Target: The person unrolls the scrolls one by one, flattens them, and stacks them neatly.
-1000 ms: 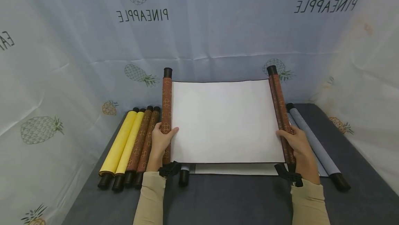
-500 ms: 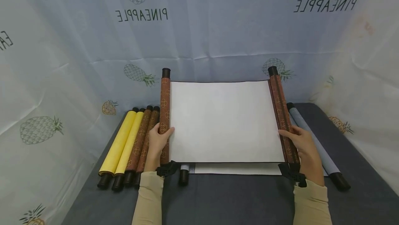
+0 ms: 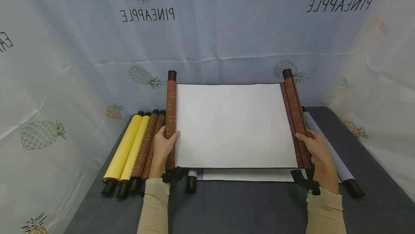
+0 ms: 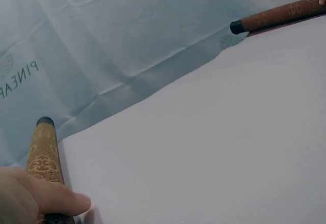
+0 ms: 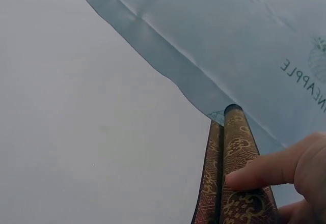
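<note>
Two hands, left hand point(image 3: 163, 146) and right hand point(image 3: 316, 151), fingers curled round scroll point(image 3: 233, 126) rollers.

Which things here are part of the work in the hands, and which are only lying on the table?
In hand:
- open scroll, white sheet
- its left roller, gripped by the left hand
- its right roller, gripped by the right hand

Lying about:
- two yellow scrolls
- two brown scrolls
- grey scroll
</note>
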`<move>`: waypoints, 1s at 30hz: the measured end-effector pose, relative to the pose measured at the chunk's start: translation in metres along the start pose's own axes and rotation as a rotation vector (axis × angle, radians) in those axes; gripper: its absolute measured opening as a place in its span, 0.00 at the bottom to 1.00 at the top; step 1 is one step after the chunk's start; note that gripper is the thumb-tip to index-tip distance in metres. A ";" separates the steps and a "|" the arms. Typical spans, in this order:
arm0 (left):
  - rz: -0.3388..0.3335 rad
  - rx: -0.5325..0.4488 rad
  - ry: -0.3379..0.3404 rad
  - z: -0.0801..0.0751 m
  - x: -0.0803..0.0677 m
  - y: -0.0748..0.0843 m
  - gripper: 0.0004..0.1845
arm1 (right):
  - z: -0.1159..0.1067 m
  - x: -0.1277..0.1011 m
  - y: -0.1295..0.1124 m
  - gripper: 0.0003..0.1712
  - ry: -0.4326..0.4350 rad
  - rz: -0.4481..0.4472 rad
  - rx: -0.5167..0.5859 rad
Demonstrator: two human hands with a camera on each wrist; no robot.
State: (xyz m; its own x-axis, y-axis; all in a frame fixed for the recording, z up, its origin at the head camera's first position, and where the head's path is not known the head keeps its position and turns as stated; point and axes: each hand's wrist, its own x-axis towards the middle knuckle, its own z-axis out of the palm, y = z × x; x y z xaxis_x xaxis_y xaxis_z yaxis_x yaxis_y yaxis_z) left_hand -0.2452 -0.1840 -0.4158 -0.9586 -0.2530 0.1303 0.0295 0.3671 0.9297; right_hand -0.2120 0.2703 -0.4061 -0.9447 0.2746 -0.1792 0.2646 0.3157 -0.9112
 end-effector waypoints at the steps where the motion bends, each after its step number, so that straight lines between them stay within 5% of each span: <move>1: -0.005 -0.002 -0.009 0.000 0.000 0.000 0.30 | 0.001 0.000 0.000 0.44 0.015 0.003 0.005; 7: -0.062 0.006 -0.049 0.001 0.001 0.002 0.34 | 0.004 0.002 0.002 0.46 0.061 0.031 0.026; 16: -0.073 0.032 0.008 0.000 0.000 0.001 0.46 | 0.002 0.004 0.005 0.50 0.070 0.093 -0.007; 26: -0.066 0.005 0.049 -0.003 0.001 -0.002 0.40 | -0.005 0.004 0.010 0.50 0.028 0.058 -0.037; 30: -0.032 0.005 0.067 -0.003 0.002 -0.002 0.33 | -0.006 0.008 0.013 0.50 0.087 0.045 -0.007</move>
State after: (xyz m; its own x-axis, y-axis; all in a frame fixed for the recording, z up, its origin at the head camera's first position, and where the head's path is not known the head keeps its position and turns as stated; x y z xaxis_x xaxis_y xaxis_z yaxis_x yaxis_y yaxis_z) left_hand -0.2466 -0.1882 -0.4166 -0.9379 -0.3242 0.1238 -0.0021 0.3619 0.9322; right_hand -0.2145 0.2822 -0.4172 -0.9116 0.3661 -0.1868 0.3079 0.3072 -0.9005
